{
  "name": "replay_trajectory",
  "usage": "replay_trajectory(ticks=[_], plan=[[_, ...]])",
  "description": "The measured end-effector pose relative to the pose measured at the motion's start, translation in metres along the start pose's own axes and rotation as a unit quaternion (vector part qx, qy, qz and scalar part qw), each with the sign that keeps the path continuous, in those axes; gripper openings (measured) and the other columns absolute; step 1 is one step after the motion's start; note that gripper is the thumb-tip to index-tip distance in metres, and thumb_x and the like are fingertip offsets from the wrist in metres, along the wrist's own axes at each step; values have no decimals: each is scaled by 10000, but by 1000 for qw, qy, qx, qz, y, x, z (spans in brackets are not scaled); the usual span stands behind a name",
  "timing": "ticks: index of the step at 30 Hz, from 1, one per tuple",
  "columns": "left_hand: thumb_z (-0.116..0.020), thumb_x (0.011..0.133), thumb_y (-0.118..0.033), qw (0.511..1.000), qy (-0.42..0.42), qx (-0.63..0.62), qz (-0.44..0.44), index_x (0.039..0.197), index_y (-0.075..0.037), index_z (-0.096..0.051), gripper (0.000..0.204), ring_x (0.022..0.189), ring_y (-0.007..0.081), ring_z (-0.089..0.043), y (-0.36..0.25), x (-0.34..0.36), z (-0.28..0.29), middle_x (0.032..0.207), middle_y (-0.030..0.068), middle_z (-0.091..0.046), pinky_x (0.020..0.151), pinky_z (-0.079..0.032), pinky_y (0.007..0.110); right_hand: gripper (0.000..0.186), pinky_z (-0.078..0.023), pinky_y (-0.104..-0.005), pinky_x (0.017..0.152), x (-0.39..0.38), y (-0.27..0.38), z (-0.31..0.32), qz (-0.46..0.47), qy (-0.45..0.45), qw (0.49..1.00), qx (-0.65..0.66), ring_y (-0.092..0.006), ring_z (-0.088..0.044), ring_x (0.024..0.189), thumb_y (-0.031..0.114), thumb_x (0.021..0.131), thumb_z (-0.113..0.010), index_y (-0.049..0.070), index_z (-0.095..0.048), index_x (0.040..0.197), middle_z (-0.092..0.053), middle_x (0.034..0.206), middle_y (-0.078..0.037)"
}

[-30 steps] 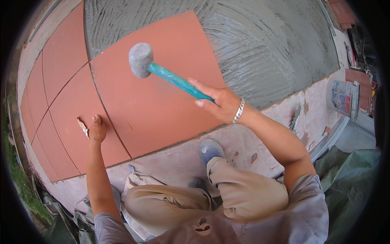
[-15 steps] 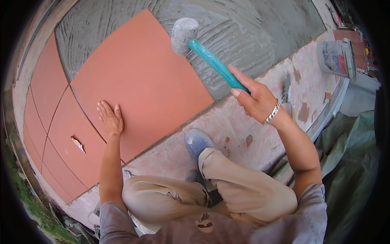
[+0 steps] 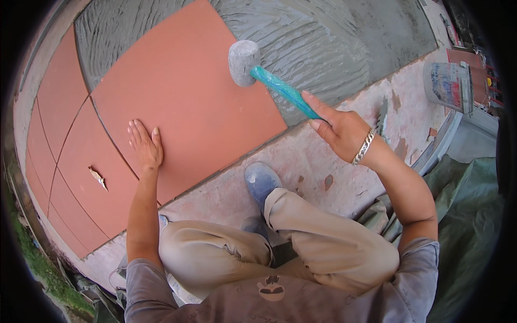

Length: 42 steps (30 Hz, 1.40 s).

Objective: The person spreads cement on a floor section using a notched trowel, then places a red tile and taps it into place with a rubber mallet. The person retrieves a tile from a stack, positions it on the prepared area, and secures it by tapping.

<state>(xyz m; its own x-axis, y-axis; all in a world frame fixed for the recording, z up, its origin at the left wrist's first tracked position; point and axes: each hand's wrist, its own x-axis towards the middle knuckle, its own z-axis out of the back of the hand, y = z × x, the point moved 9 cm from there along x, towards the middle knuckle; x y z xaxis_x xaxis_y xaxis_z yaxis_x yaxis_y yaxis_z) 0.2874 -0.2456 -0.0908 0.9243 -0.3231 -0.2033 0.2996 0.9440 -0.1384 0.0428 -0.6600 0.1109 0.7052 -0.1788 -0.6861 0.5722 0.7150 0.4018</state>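
My left hand (image 3: 144, 145) lies flat on a large terracotta-red tile (image 3: 188, 102), fingers spread, close to its left joint. In my right hand (image 3: 344, 132) is the end of a turquoise handle that belongs to a rubber mallet (image 3: 244, 63). The mallet's grey, dusty head is over the right edge of the tile; whether it touches the surface I cannot tell. Beyond that edge spreads grey combed mortar (image 3: 318, 59), and the tile's far left side also borders mortar.
Other red tiles (image 3: 99, 145) adjoin on the left, one carrying a dry leaf (image 3: 97, 178). A notched trowel (image 3: 382, 118) lies on the stained ledge (image 3: 307, 161) to the right. Farther right stand a smeared bucket (image 3: 448, 86) and a dark green tarp (image 3: 474, 215).
The mallet head sits slightly lower in the picture, nearer the tile's right edge. My left hand stays flat on the tile, and the whole view has shifted a little.
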Motion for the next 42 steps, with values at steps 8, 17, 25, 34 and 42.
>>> replay_trajectory(ticks=[8, 17, 25, 34, 42], plan=[[-385, 1047, -530, 1000, -7, -14, 1, 1611, -43, -128, 788, 1557, 365, -77, -1, -1, 1, 1683, 181, -103, 1238, -125, 558, 592, -550, -473, 763, -7, 7, -5, 7, 41, 998, -51, -454, -673, 822, 229, 1016, -548, 186, -339, 1568, -705, 988, -257], [-399, 1044, -523, 1000, -9, -16, 6, 1609, -42, -144, 784, 1558, 362, -73, 0, -2, -2, 1683, 177, -106, 1240, -116, 555, 604, -535, -510, 730, -7, 7, -19, -6, 69, 990, -119, -439, -671, 781, 222, 1004, -549, 146, -337, 1564, -702, 885, -243], [-413, 1044, -494, 1000, 4, -20, 10, 1608, -35, -137, 778, 1557, 370, -67, -4, -3, 1, 1684, 179, -97, 1237, -112, 560, 573, -535, -513, 709, -11, 8, -24, 30, 53, 988, -143, -415, -673, 739, 228, 1009, -535, 120, -368, 1546, -701, 823, -218], [-420, 1035, -510, 999, 28, -25, 32, 1610, -38, -137, 795, 1560, 353, -60, 4, -3, 0, 1685, 181, -90, 1246, -107, 530, 580, -526, -514, 747, -13, 29, -22, 35, 28, 991, -127, -462, -667, 813, 154, 955, -615, 114, -440, 1506, -690, 895, -276], [-518, 1009, -492, 982, 152, -79, -79, 1578, -19, -231, 793, 1542, 351, -160, 23, -10, 36, 1662, 200, -167, 1232, -232, 504, 609, -523, -476, 722, -3, 58, -36, 69, 38, 979, -187, -468, -663, 776, 131, 950, -621, 127, -428, 1528, -670, 840, -292]])
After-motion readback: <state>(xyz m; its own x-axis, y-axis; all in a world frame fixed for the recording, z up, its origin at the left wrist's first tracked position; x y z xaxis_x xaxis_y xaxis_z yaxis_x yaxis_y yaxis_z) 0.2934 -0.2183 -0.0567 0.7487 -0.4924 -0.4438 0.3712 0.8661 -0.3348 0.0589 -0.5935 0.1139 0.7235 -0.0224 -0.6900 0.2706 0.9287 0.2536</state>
